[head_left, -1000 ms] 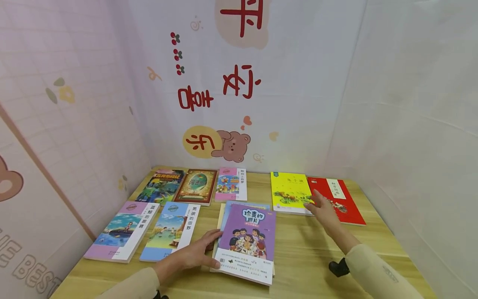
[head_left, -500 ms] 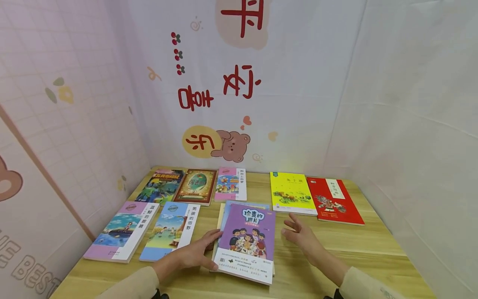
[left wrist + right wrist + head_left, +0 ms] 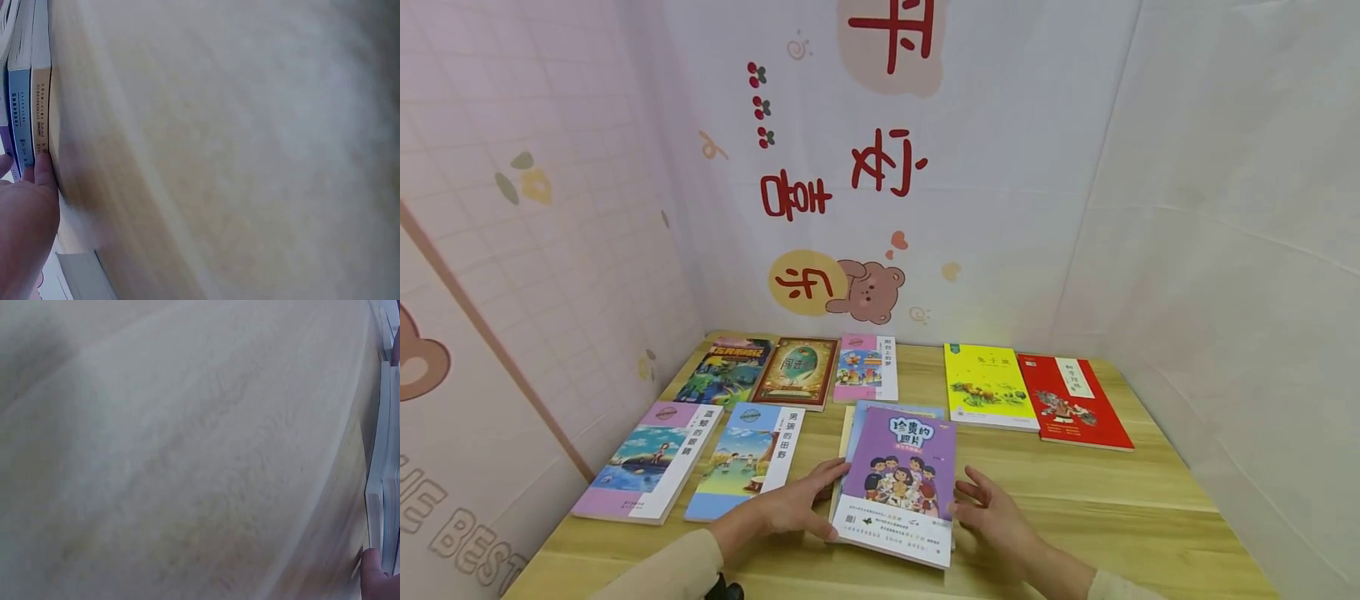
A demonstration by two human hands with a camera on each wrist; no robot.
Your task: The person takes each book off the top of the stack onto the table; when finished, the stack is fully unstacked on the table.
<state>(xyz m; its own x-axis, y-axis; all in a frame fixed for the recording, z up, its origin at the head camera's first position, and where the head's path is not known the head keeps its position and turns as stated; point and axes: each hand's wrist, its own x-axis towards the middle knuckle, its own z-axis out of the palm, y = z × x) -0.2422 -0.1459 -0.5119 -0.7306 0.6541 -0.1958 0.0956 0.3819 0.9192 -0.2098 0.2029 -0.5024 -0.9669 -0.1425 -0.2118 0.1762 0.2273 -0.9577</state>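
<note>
A small stack of books lies near the front middle of the table, slightly fanned. On top is a purple book (image 3: 898, 479) with cartoon children on its cover. Beneath it are a light blue book (image 3: 20, 119) and a pale orange book (image 3: 41, 106), their spines showing in the left wrist view. My left hand (image 3: 790, 507) touches the stack's left side, fingertips against the spines and thumb by the purple book's front left corner. On the opposite side, my right hand (image 3: 1000, 521) has its fingers at the page edges (image 3: 386, 462).
Left of the stack lie a blue-and-white book (image 3: 745, 462) and a pink-and-white one (image 3: 647, 462). Behind are a green book (image 3: 726, 371), a brown book (image 3: 796, 372) and a pink book (image 3: 865, 367). Yellow (image 3: 988, 387) and red (image 3: 1075, 404) books lie back right. Cloth walls (image 3: 1000, 192) enclose the table.
My right hand has come away from the yellow and red books, toward me and left, to the stack's right side. The red book shifted slightly. My left hand has stayed at the stack.
</note>
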